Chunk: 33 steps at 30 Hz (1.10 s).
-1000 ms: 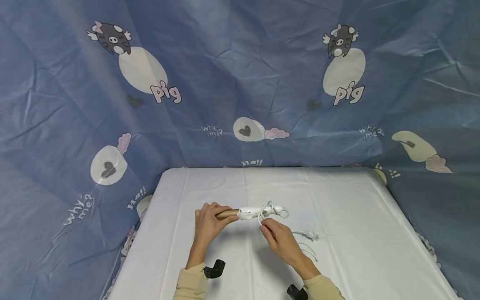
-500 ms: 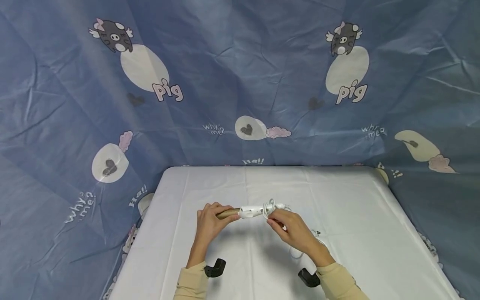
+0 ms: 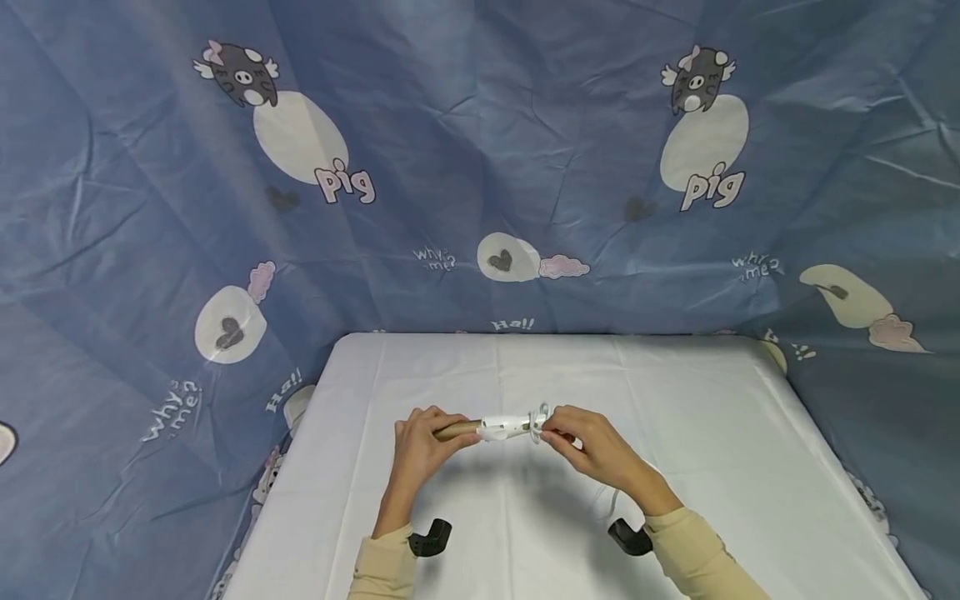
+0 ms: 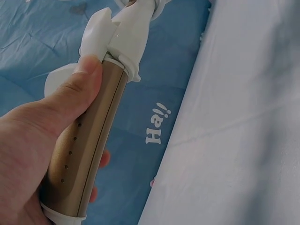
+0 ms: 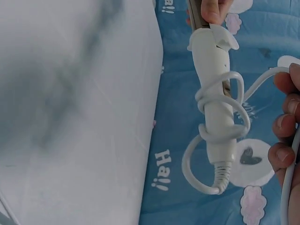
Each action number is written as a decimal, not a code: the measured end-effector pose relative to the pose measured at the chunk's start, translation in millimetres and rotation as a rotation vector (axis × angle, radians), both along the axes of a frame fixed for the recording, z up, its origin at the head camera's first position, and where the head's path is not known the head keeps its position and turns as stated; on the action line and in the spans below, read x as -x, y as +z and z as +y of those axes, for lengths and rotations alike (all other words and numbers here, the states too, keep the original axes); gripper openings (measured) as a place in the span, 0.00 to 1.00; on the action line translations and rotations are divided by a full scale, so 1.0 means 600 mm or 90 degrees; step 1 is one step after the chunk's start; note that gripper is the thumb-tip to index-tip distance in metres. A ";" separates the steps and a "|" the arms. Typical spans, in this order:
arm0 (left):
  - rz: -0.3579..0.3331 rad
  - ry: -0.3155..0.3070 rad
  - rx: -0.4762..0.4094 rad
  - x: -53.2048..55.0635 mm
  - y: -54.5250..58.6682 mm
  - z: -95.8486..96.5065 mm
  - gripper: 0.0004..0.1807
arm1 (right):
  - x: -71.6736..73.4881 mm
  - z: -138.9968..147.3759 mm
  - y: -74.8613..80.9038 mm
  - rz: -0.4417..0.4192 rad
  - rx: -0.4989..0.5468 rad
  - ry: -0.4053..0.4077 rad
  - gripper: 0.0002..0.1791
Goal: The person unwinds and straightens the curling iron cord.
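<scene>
A curling iron (image 3: 502, 427) with a gold barrel (image 4: 93, 136) and a white handle (image 5: 213, 61) is held level above the table. My left hand (image 3: 420, 446) grips the barrel, its thumb lying along it near the white clamp lever (image 4: 98, 33). Several loose turns of white cord (image 5: 224, 99) circle the handle. From these turns the cord runs to my right hand (image 3: 600, 450), whose curled fingers (image 5: 283, 124) hold it beside the handle end. The plug is out of sight in the head view.
A white-covered table (image 3: 690, 400) lies beneath both hands. Blue printed cloth (image 3: 420, 167) hangs behind and at the sides. Part of the slack cord (image 3: 613, 504) shows near the right forearm. Black wrist cameras (image 3: 431, 538) sit at both wrists.
My right hand has moved up and to the right, from below the handle to beside its end, carrying the cord. The plug has gone out of sight. The left hand stays on the barrel.
</scene>
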<state>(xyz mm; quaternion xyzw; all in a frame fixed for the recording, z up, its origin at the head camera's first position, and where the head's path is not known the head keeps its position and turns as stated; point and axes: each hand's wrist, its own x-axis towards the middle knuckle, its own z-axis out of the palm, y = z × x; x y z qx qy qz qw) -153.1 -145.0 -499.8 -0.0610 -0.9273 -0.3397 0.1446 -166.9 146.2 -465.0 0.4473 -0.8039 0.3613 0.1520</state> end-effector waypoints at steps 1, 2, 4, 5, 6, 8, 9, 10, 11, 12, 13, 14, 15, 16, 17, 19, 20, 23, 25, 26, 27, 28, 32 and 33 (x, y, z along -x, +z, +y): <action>0.001 -0.001 0.003 0.000 0.000 0.000 0.21 | 0.001 0.000 0.001 0.001 0.001 0.001 0.05; 0.003 -0.001 0.005 0.000 0.000 -0.001 0.21 | 0.003 0.001 0.002 0.001 0.002 0.002 0.06; 0.009 -0.004 0.008 -0.001 -0.001 -0.001 0.21 | 0.005 0.003 0.004 0.007 0.007 0.005 0.07; 0.013 -0.006 0.010 -0.001 -0.001 -0.001 0.21 | 0.007 0.003 0.004 0.010 0.008 0.005 0.08; 0.017 -0.008 0.012 -0.002 -0.001 -0.002 0.21 | 0.008 0.004 0.005 0.012 0.010 0.006 0.08; 0.025 -0.012 0.016 -0.003 -0.001 -0.002 0.22 | 0.012 0.005 0.008 0.015 0.014 0.009 0.08; 0.028 -0.013 0.019 -0.003 -0.001 -0.002 0.22 | 0.014 0.006 0.009 0.015 0.015 0.009 0.07; 0.033 -0.015 0.022 -0.003 -0.001 -0.002 0.22 | 0.017 0.006 0.010 0.014 0.015 0.007 0.06; 0.037 -0.015 0.025 -0.004 -0.001 -0.002 0.22 | 0.019 0.007 0.012 0.015 0.014 0.007 0.06; 0.042 -0.015 0.028 -0.004 0.000 -0.003 0.22 | 0.022 0.007 0.013 0.017 0.014 0.006 0.06; 0.047 -0.016 0.030 -0.004 0.000 -0.003 0.22 | 0.025 0.007 0.014 0.020 0.015 0.004 0.05; 0.051 -0.016 0.030 -0.003 0.001 -0.004 0.22 | 0.028 0.007 0.016 0.022 0.015 0.002 0.06; 0.058 -0.017 0.032 -0.003 0.002 -0.004 0.22 | 0.031 0.008 0.017 0.027 0.017 0.000 0.06; 0.062 -0.018 0.032 -0.003 0.003 -0.004 0.22 | 0.034 0.008 0.019 0.031 0.020 -0.002 0.06; 0.063 -0.018 0.031 -0.003 0.004 -0.005 0.22 | 0.038 0.008 0.020 0.036 0.023 -0.003 0.05; 0.063 -0.021 0.029 -0.003 0.006 -0.006 0.22 | 0.044 0.008 0.023 0.043 0.027 -0.009 0.03; 0.062 -0.021 0.029 -0.003 0.007 -0.007 0.22 | 0.048 0.007 0.024 0.044 0.028 -0.013 0.03; 0.056 -0.022 0.028 -0.004 0.008 -0.009 0.22 | 0.057 0.007 0.028 0.042 0.025 -0.027 0.03; 0.056 -0.024 0.026 -0.004 0.009 -0.011 0.22 | 0.063 0.007 0.030 0.036 0.021 -0.036 0.04; 0.055 -0.024 0.025 -0.005 0.010 -0.012 0.22 | 0.065 0.007 0.032 0.030 0.020 -0.040 0.05; 0.055 -0.025 0.022 -0.005 0.010 -0.012 0.22 | 0.068 0.007 0.032 0.026 0.020 -0.042 0.05; 0.053 -0.026 0.021 -0.006 0.011 -0.013 0.22 | 0.071 0.008 0.033 0.024 0.020 -0.044 0.06; 0.040 -0.032 0.015 -0.008 0.014 -0.017 0.22 | 0.081 0.010 0.031 0.009 0.024 -0.049 0.07; 0.035 -0.034 0.015 -0.009 0.015 -0.018 0.22 | 0.083 0.011 0.030 0.005 0.024 -0.051 0.07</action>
